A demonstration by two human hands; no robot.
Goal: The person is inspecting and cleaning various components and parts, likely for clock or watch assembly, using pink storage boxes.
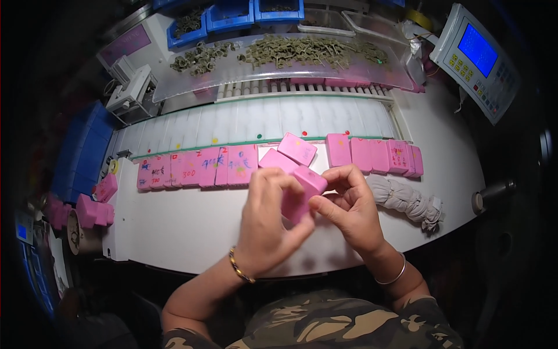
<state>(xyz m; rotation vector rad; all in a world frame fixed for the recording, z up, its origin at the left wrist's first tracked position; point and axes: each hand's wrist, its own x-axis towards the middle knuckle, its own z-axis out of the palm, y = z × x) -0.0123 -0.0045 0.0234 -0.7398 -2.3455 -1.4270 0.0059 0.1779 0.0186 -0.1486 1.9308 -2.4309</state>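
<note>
Over the near part of the white table, my left hand [264, 218] is curled around a pink rubber mold [302, 200], a thick rectangular block, with the fingers on its far side and the thumb below. My right hand [351, 203] pinches the block's right edge between thumb and bent fingers. The block is tilted, and part of it is hidden behind my left fingers. Just beyond it, two loose pink molds lie at angles, the upper mold [297, 149] partly over the lower mold [273, 159].
Rows of pink molds with handwritten marks stand at left [197, 168] and right [372, 156]. Behind them runs a row of white panels [261, 119]. Small olive-green pieces [302, 52] cover a translucent tray. A bundled pale cloth [404, 200] lies right; a control panel [476, 61] stands far right.
</note>
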